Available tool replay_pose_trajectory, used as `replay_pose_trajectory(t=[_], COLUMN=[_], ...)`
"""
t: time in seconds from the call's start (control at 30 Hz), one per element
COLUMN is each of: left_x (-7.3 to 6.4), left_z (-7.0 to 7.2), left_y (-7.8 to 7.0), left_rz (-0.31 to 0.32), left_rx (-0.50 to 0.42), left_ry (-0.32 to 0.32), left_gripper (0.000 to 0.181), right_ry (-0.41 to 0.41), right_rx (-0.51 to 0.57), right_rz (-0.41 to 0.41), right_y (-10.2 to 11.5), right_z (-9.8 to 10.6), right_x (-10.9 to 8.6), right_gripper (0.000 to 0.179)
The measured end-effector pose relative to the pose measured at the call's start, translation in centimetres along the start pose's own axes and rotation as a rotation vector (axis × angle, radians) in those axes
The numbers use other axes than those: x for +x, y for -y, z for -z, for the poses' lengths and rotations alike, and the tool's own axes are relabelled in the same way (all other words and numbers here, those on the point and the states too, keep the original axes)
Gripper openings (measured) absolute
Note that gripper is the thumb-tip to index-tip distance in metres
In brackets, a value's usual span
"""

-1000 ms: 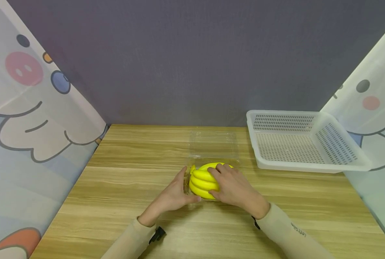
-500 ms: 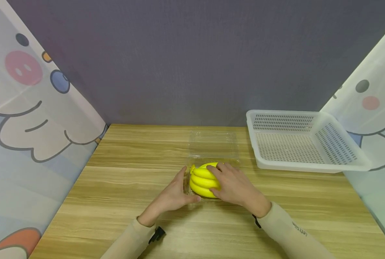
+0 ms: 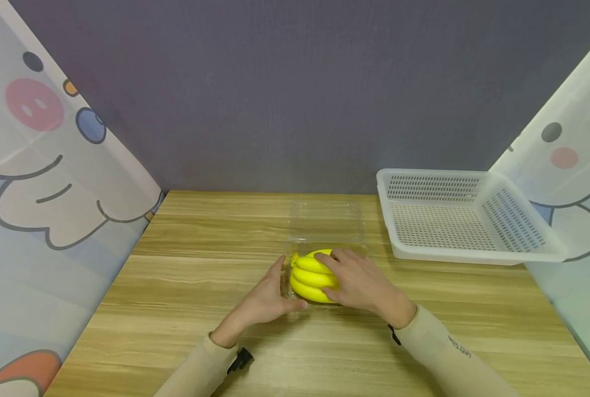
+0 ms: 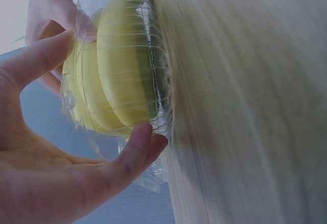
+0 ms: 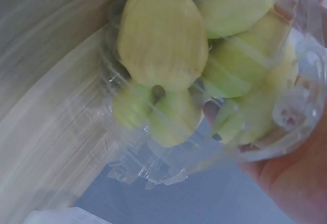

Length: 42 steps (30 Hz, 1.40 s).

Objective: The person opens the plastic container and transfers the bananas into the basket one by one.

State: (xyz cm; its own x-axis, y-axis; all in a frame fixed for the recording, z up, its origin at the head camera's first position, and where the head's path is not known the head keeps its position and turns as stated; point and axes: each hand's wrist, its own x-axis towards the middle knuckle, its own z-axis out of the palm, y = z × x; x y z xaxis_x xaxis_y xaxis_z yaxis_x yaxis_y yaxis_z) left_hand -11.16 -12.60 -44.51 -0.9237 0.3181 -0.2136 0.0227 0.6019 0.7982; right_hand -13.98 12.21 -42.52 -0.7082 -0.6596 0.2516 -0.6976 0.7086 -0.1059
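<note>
A bunch of yellow bananas (image 3: pixel 312 278) lies in the base of a clear plastic clamshell box, whose lid (image 3: pixel 326 221) is folded back on the wooden table. My right hand (image 3: pixel 361 281) holds the bunch from above at its right end, fingers curled over it. At the box's left side my left hand (image 3: pixel 262 298) grips the base, its thumb along the front and fingers at the left end. Through the box wall (image 4: pixel 153 55), the left wrist view shows the bananas sideways. In the right wrist view, banana ends (image 5: pixel 163 35) show blurred behind clear plastic.
A white perforated plastic basket (image 3: pixel 473 255) stands at the back right of the wooden table (image 3: pixel 196 231). A grey wall (image 3: pixel 275 99) rises behind the table, with cartoon-printed panels (image 3: pixel 22 165) on both sides.
The bananas have shifted slightly down in the box, and my right hand has moved a little with them. My left hand stays in place.
</note>
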Motion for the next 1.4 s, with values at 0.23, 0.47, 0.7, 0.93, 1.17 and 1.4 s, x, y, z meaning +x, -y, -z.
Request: replay_pose_trajectory(t=[0.23,0.47,0.7,0.93,1.17,1.4], left_x=[0.0,0.1,0.0,0.0,0.1,0.1], left_z=[0.0,0.1,0.1,0.1,0.1,0.1], left_y=[0.0,0.1,0.1,0.1,0.1,0.1], left_rz=[0.004,0.001,-0.022,-0.022,-0.019,-0.021], left_rx=[-0.003,-0.001,-0.006,0.008,-0.001,-0.008], left_ry=[0.004,0.008,0.015,0.014,0.017,0.017], left_gripper=[0.12,0.12,0.12,0.12,0.121,0.12], right_ry=[-0.004,-0.007,0.001,0.009,-0.02,-0.051], right_rx=[0.005,-0.013,-0.034,-0.042,-0.031,-0.025], right_rz=[0.003,0.007,0.015,0.044,0.068,0.085], right_y=[0.0,0.0,0.0,-0.4,-0.6,-0.5], right_z=[0.2,0.7,1.4,2.0,2.5,2.9], right_x=[0.1,0.1,0.1,0.4,0.4,0.5], right_gripper=[0.064,0.064,0.066,0.068,0.067,0.066])
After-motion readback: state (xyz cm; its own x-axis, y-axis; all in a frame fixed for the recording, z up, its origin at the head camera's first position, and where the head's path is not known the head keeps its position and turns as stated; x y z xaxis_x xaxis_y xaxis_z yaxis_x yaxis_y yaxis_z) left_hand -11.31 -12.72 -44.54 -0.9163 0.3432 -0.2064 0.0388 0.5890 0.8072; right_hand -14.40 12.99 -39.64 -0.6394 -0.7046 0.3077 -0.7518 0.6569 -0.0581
